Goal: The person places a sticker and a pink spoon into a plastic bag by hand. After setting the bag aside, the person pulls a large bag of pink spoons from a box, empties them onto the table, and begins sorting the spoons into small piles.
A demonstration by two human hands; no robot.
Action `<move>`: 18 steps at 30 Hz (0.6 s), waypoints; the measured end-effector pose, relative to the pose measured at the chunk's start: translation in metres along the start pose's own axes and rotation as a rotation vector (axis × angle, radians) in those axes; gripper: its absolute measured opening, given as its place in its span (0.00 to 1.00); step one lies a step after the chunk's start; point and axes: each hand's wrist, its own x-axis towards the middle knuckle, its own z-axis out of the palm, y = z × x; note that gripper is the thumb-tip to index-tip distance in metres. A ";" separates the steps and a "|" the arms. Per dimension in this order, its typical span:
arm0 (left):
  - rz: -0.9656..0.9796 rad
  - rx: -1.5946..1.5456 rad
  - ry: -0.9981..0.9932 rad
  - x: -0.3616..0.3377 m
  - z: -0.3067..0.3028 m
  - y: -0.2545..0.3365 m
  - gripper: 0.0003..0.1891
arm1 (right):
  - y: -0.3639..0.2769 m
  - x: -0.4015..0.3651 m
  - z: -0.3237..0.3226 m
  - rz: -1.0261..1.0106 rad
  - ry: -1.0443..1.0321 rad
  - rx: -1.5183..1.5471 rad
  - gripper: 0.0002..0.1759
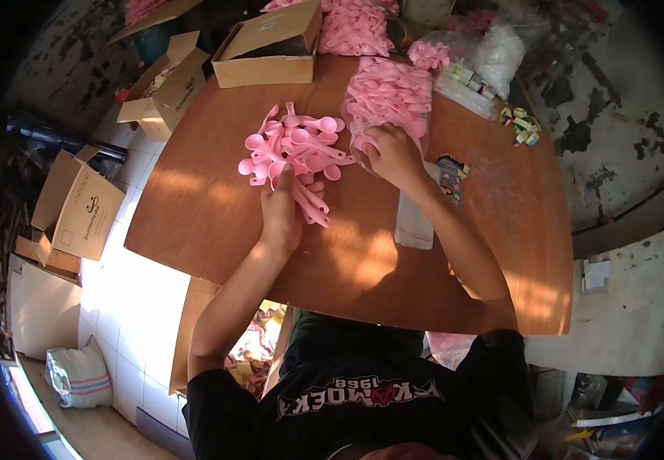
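Observation:
A loose heap of pink plastic spoons (301, 146) lies on the wooden table (324, 268). At its near side, my left hand (280, 211) is closed around a few of them, thumb on top. To the right, a clear plastic bag (388, 96) packed with the same spoons rests on the table. My right hand (395, 157) grips the bag's near end with curled fingers, pink showing at the fingertips. What lies under the right palm is hidden. Beside that forearm is a flat pack of clear plastic bags (415, 215).
An opened cardboard box (264, 69) stands on the table's far edge, near another big bag of pink spoons (355, 31). At the far right are a clear bag of white items (498, 57) and small printed bundles (521, 126). Cartons (90, 203) stand left of the table.

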 end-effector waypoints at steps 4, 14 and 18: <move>-0.029 0.050 -0.030 0.003 -0.009 0.007 0.15 | 0.015 -0.001 0.009 0.035 -0.211 -0.154 0.15; 0.030 0.129 -0.064 0.011 -0.010 0.016 0.16 | 0.015 -0.013 -0.004 0.029 -0.015 0.002 0.15; 0.086 0.176 -0.139 0.016 -0.017 0.033 0.15 | 0.006 -0.026 -0.037 0.004 0.018 0.143 0.13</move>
